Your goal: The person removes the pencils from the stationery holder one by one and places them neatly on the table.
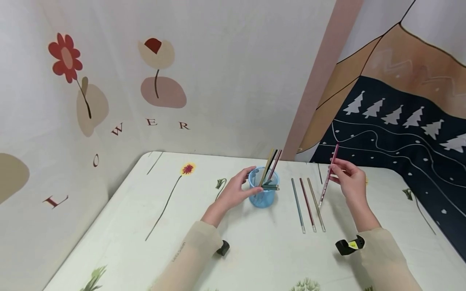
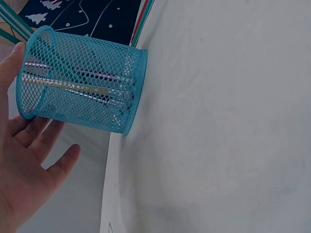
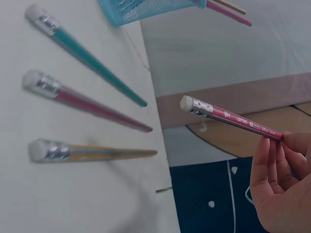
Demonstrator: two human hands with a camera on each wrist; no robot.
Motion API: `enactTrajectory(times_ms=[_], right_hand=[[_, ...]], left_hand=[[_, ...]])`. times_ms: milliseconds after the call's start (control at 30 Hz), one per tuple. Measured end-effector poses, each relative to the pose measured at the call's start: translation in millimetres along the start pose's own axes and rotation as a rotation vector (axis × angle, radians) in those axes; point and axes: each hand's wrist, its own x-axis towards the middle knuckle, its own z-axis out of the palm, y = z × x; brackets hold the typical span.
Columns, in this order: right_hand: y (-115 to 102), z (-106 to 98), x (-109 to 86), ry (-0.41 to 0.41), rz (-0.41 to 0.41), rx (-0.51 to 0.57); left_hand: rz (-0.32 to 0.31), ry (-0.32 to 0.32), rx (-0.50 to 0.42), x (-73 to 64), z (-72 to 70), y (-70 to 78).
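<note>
My left hand [image 1: 234, 190] holds a blue mesh pencil cup [image 1: 263, 199] near its rim, thumb on one side and fingers on the other. Pencils stand in the cup, and their eraser ends show through the mesh [image 2: 82, 82] in the left wrist view. A couple of green pencils [image 1: 270, 187] lean low over its rim beside my thumb. Between thumb and fingertips, my right hand [image 1: 351, 180] pinches a pink pencil [image 3: 238, 119] near its upper end, eraser end pointing down. Left of it, a teal pencil [image 1: 297, 204], a red pencil [image 1: 308, 204] and a gold pencil [image 1: 315, 204] lie side by side.
A white table [image 1: 262, 250] with printed flowers carries everything. Behind it hangs a pale curtain [image 1: 233, 81] with flower prints, and a dark blue cloth [image 1: 393, 141] with white trees is at the right. Each wrist wears a black camera mount [image 1: 349, 245].
</note>
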Motion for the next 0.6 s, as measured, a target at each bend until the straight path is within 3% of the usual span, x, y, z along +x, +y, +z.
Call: enactTrajectory(times_ms=[600], right_hand=[[28, -12, 5.0, -0.068, 0.051, -0.24]], left_hand=[[0.003, -0.007, -0.006, -2.2, -1.7, 2.5]])
